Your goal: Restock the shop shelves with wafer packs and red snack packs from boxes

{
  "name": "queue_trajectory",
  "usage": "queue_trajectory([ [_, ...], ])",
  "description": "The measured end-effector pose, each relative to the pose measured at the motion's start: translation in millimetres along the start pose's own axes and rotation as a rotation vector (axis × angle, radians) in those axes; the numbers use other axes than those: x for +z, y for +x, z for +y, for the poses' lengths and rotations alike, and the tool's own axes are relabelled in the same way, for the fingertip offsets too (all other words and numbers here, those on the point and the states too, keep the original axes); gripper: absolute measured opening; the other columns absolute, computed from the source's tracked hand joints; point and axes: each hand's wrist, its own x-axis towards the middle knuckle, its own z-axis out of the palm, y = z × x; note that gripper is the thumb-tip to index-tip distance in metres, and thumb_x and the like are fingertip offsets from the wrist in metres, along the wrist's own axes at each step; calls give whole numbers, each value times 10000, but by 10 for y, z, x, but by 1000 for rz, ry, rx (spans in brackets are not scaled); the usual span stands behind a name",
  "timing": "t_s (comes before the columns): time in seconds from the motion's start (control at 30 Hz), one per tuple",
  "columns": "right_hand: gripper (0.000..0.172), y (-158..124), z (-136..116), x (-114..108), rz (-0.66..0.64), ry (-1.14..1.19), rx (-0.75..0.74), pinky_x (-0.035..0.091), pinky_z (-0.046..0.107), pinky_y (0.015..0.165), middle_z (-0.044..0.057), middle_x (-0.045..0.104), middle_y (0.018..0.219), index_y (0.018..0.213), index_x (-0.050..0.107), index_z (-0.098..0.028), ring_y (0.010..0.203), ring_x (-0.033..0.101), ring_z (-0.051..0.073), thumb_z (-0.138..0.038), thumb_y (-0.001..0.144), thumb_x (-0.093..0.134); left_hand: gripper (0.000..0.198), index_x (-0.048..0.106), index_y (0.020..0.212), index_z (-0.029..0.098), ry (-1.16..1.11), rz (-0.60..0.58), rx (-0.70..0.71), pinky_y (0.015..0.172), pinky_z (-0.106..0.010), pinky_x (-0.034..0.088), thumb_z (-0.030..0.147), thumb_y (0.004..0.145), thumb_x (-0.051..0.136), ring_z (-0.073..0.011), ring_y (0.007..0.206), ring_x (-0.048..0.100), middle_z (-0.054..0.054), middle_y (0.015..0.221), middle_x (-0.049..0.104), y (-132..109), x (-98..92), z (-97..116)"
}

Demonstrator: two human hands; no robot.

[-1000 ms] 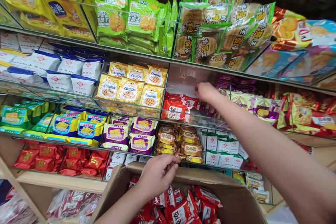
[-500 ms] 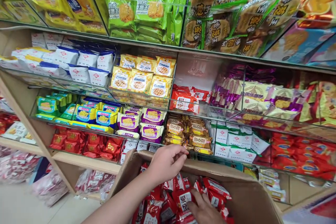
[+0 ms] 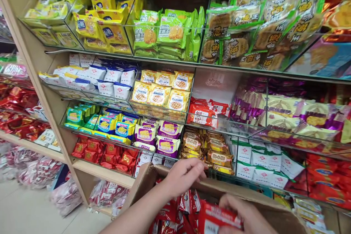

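My right hand [image 3: 242, 215] is closed on a red snack packet [image 3: 214, 219], lifted over the near side of an open cardboard box [image 3: 227, 187]. More red packets [image 3: 168, 210] lie loose inside the box beneath my hands. My left hand [image 3: 185, 177] hovers over the box's far edge with its fingers curled together, and no object shows in it. In front of it are brown-and-gold snack packets [image 3: 219, 158] in a clear shelf bin. Above these, a small pile of similar red packets [image 3: 204, 113] sits in a mostly bare shelf compartment [image 3: 212, 86].
Clear-fronted shelves hold yellow cookie packs [image 3: 157, 93], green packs [image 3: 172, 31], purple-and-cream packs [image 3: 167, 144] and white-and-green packs [image 3: 263, 161]. A wooden upright [image 3: 41, 91] stands at left. Plastic bags of goods [image 3: 67, 195] lie on the floor beside it.
My right hand has gone from reaching among the packets to holding a red one raised. My left hand stays curled over the box edge. The view has swung left and up.
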Motion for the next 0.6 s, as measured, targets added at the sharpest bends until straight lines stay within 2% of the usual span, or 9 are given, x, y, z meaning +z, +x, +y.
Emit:
queue_trajectory([
  [0.07,207,95,-273,-272,97,37,0,391,237,612,-26,589,757,797,515,-224,688,523,156,-354,656,593,500,574,933,145,-78,-33,10,561,-221,413,493,866,221,-111,611,545,-43,782,618,27,-37,23],
  [0.13,234,235,-436,-391,210,87,-43,394,258,655,-5,588,811,828,529,-215,729,528,168,-365,667,608,458,565,844,145,-41,35,20,587,-224,417,505,852,282,-119,649,543,-26,755,589,51,-37,26],
  [0.2,313,395,-471,-342,349,260,-86,406,274,678,16,574,837,903,523,-203,754,529,176,-407,682,608,387,518,758,157,-9,142,-28,543,-215,410,499,835,352,-117,609,538,9,665,541,64,-1,6],
  [0.27,347,534,-423,-194,506,478,-67,418,277,670,27,557,808,934,504,-183,745,524,174,-468,739,541,367,456,729,178,-43,213,-112,432,-200,364,511,836,343,-102,478,509,46,568,479,65,47,-25],
  [0.33,345,624,-361,-46,632,575,7,412,264,615,14,531,711,835,505,-177,673,502,161,-514,792,442,372,416,708,193,-80,244,-149,376,-194,325,525,841,312,-95,404,488,63,525,450,63,82,-49],
  [0.43,414,670,-326,57,732,552,91,369,244,518,-4,482,581,651,465,-186,564,448,142,-555,810,368,394,399,668,197,-103,279,-152,356,-192,322,536,841,297,-96,380,486,66,497,446,61,95,-56],
  [0.6,446,657,-375,39,817,622,124,353,248,455,-3,469,505,607,463,-192,495,432,143,-589,788,373,411,417,668,190,-153,269,-157,344,-190,337,537,844,286,-92,368,473,62,476,457,69,80,-48],
])
